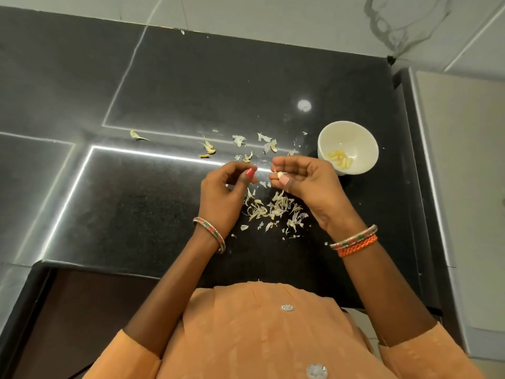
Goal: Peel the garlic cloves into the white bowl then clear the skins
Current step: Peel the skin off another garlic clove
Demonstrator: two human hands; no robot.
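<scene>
My right hand pinches a pale garlic clove between thumb and fingertips, above the black counter. My left hand hovers just to its left with fingers curled and thumb against the fingertips; whether a scrap of skin is pinched there I cannot tell. The white bowl stands to the right of my right hand and holds several peeled yellowish cloves. A heap of papery skins lies on the counter under and between my hands. More loose skins are scattered beyond my hands.
The black stone counter runs left and back to a white tiled wall. Its front edge is near my body, its right edge just past the bowl. A stray skin lies far left.
</scene>
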